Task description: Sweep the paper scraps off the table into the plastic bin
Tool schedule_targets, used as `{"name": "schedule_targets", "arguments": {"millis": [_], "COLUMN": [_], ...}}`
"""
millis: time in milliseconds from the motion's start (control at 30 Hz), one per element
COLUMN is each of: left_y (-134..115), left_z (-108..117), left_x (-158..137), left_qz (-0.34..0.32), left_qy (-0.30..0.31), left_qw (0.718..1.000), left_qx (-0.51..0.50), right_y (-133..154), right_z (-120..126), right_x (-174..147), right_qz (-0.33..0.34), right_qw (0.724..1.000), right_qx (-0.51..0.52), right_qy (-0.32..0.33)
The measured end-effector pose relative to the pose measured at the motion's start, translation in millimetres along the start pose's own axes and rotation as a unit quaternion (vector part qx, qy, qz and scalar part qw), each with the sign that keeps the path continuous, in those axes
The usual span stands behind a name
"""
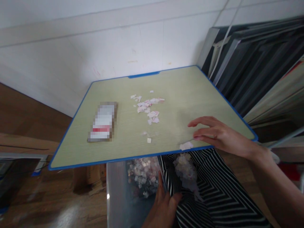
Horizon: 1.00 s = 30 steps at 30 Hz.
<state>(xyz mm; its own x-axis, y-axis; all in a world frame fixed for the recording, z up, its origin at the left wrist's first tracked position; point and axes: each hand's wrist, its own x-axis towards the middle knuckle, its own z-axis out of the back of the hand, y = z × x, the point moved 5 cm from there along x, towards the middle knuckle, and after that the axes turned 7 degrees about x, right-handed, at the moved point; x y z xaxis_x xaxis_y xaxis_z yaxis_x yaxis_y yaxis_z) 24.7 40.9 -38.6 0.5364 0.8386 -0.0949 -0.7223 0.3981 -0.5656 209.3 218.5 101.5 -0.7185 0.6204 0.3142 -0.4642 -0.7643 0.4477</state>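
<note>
My right hand (211, 133) hovers over the right front of the pale green, blue-edged tabletop (190, 95). Its fingers are loosely bent and apart, with nothing visible held. Just left of its fingertips, a white paper scrap (186, 145) lies at the front edge. A loose pile of torn paper bits (148, 106) is spread across the middle of the board. Below the board, my left hand (162, 205) grips the right rim of a clear plastic bin (116, 190), which contains many small paper pieces (143, 174). More shredded paper (186, 169) rests on striped black-and-white fabric (220, 180) beside that hand.
A flat rectangular object (103, 122), pixelated, lies on the board's left. One small pale square (149, 140) sits near the front middle. Behind rises a white wall (147, 47). Dark flat panels (261, 53) lean at the right. Cardboard (89, 175) stands on the wooden floor.
</note>
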Motion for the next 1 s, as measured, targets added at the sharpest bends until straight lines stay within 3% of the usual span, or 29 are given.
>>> {"name": "schedule_targets", "arguments": {"millis": [133,267,567,1000], "left_y": [-2.8,-7.0,-3.0,-2.3], "left_z": [1.3,6.8,5.2,6.3], "left_x": [1.0,3.7,2.8,3.3], "left_qz": [0.001,-0.003,-0.019,-0.025], "left_qy": [-0.020,0.009,0.056,0.037], "left_qw": [1.000,1.000,0.998,0.999], "left_qx": [0.018,0.022,0.007,0.001], "right_y": [-12.6,-20.1,-12.7,-3.8], "right_z": [-0.4,-9.2,-18.0,-22.7], "right_x": [5.1,12.1,10.3,3.6], "right_qz": [-0.060,-0.092,-0.087,-0.088], "right_qw": [0.996,0.994,0.988,0.985], "right_qx": [0.036,0.056,0.129,0.145], "right_qy": [-0.049,-0.037,0.005,0.042]}}
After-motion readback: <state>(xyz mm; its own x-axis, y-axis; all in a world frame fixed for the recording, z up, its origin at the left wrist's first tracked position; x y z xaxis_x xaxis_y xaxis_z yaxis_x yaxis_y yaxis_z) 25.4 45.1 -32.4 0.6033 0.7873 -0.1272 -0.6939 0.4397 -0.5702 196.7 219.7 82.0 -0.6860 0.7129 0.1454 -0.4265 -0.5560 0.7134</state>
